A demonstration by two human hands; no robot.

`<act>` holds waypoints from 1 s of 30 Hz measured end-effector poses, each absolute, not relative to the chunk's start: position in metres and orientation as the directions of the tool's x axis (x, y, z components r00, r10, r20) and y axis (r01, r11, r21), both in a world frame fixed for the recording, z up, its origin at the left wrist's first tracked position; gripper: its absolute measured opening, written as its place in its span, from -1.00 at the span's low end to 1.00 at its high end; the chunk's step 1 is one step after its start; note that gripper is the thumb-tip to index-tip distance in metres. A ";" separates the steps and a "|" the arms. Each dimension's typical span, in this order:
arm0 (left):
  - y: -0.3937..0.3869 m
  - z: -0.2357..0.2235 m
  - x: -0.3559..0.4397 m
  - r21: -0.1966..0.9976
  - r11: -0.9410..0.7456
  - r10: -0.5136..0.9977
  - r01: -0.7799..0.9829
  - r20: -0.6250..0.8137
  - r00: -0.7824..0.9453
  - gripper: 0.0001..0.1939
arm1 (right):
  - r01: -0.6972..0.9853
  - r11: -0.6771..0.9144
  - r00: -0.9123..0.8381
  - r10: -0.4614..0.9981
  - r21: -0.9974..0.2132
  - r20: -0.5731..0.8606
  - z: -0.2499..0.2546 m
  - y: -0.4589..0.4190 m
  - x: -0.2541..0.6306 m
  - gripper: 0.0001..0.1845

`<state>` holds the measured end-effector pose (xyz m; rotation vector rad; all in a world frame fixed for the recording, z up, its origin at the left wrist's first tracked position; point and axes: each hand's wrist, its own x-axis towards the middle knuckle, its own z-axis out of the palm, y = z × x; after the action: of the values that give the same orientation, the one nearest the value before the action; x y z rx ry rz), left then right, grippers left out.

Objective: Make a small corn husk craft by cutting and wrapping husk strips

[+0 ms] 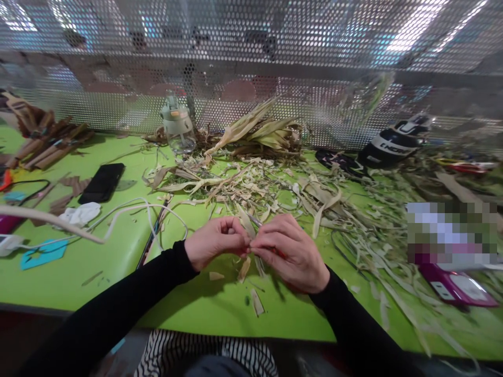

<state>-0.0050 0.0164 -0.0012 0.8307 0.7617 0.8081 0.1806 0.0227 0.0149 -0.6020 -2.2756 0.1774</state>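
My left hand [214, 241] and my right hand [293, 251] meet over the green table [118, 262], fingers pinched together on a pale dried leaf strip [247, 225] that sticks up between them. A thin metal tool [256, 222] and a bit of red show at my right hand's fingers; what they are I cannot tell. Small cut leaf pieces [244, 268] lie under my hands. Both arms wear black sleeves.
Heaps of dried leaf scraps [314, 199] spread to the right and back. A leaf bundle [259, 131], a bottle [177, 125], a black phone [102, 182], white cable [129, 212], brown strips [47, 141], a purple device [458, 287] and a perforated metal screen [251, 63] surround the spot.
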 end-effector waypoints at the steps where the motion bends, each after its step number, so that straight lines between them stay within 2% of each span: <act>1: 0.016 -0.001 -0.005 0.844 0.436 0.842 -0.311 -0.262 0.471 -0.77 | 0.358 0.882 -0.603 0.469 -0.306 0.645 0.015 0.023 0.181 -0.97; 4: 0.016 0.000 -0.005 0.855 0.414 0.844 -0.311 -0.233 0.484 -0.79 | 0.339 0.861 -0.600 0.508 -0.378 0.619 0.015 0.023 0.182 -0.92; 6: 0.016 0.002 -0.005 0.902 0.327 0.870 -0.282 -0.170 0.463 -0.80 | 0.365 0.812 -0.585 0.581 -0.455 0.566 0.016 0.021 0.182 -0.84; 9: 0.013 0.006 -0.004 0.982 0.092 0.926 -0.163 -0.024 0.377 -0.84 | 0.456 0.735 -0.560 0.675 -0.503 0.480 0.017 0.019 0.181 -0.77; 11: 0.009 0.007 -0.004 0.992 -0.126 0.934 -0.001 0.119 0.337 -0.89 | 0.499 0.711 -0.548 0.701 -0.495 0.455 0.018 0.018 0.180 -0.79; 12: 0.007 0.007 -0.004 0.963 -0.249 0.922 0.099 0.205 0.327 -0.91 | 0.508 0.704 -0.543 0.709 -0.497 0.450 0.017 0.018 0.179 -0.81; 14: 0.004 0.005 -0.005 0.827 -0.484 0.859 0.285 0.387 0.335 -0.91 | 0.498 0.680 -0.526 0.730 -0.537 0.437 0.016 0.017 0.177 -0.84; 17: 0.003 -0.001 -0.007 0.603 -0.666 0.745 0.440 0.562 0.358 -0.84 | 0.427 0.565 -0.481 0.803 -0.706 0.351 0.012 0.017 0.175 -0.88; 19: 0.004 -0.005 -0.008 0.508 -0.700 0.704 0.501 0.610 0.365 -0.77 | 0.373 0.454 -0.452 0.850 -0.809 0.269 0.008 0.019 0.176 -0.82; 22: 0.007 -0.008 -0.009 0.354 -0.735 0.633 0.579 0.665 0.398 -0.70 | 0.303 0.335 -0.448 0.876 -0.892 0.177 0.004 0.023 0.178 -0.81; 27: 0.006 -0.010 -0.013 0.094 -0.808 0.454 0.582 0.730 0.512 -0.61 | 0.258 0.222 -0.481 0.874 -0.940 0.075 0.002 0.025 0.180 -0.81; 30: 0.005 -0.012 -0.014 0.049 -0.820 0.422 0.571 0.726 0.544 -0.56 | 0.238 0.240 -0.485 0.869 -0.941 0.099 0.001 0.024 0.179 -0.85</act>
<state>-0.0142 0.0046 -0.0121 2.9268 0.9522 1.2868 0.1795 0.0238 0.0010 -1.0116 -1.8729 1.2565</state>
